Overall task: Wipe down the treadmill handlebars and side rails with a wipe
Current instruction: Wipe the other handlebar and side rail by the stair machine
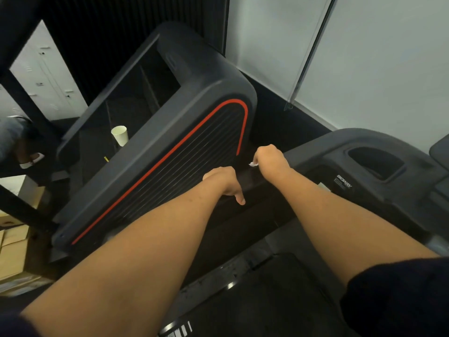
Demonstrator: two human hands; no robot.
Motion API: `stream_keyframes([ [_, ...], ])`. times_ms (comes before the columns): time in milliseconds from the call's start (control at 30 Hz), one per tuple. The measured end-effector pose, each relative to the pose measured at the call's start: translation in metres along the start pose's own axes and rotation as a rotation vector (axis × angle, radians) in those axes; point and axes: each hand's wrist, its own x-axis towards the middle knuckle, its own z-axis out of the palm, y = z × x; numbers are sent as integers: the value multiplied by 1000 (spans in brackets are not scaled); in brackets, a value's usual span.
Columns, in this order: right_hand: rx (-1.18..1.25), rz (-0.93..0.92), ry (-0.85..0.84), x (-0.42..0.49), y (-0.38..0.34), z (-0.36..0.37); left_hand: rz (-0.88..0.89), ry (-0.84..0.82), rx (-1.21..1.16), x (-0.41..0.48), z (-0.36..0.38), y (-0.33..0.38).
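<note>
Small crumpled white wipe against the dark treadmill handlebar

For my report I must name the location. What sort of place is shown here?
Probably a gym or fitness room: the treadmill console at the right, another dark exercise machine with a red stripe beside it, and grey lockers at the far left.

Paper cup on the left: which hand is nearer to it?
Left. The left hand grips the handlebar to the right of the paper cup; the right hand, pinching the wipe, sits farther right on the same bar.
</note>
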Motion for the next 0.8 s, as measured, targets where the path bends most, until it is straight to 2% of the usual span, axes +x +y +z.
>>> stream_keyframes([
  [33, -32, 36, 34, -2, 0, 1, -1, 3, 3, -1, 0, 0],
  [100, -91, -15, 108, -12, -7, 6, -5, 1, 16, -1, -1, 2],
  [200, -122, -137, 56, -22, -20, 18, -25, -23, 28, 0, -3, 6],
  [300, 0, -74, 63, -13, -1, 13, -21, -26, 20, 2, -2, 4],
  [400, 16, 47, 232, -8, 33, 7, -6, -15, 17, 3, 1, 0],
  [500, 135, 104, 354, -23, 33, 18, 13, -9, 15, 2, 0, -1],
  [600, 311, 29, 348, -40, 19, 35, 32, -4, 24, -1, 0, -2],
  [667, 344, -40, 334, -40, 29, 37, 62, 4, 21, -2, 1, -6],
  [800, 327, 29, 324, -30, 43, 25, 121, 1, -64, -1, 6, -21],
])
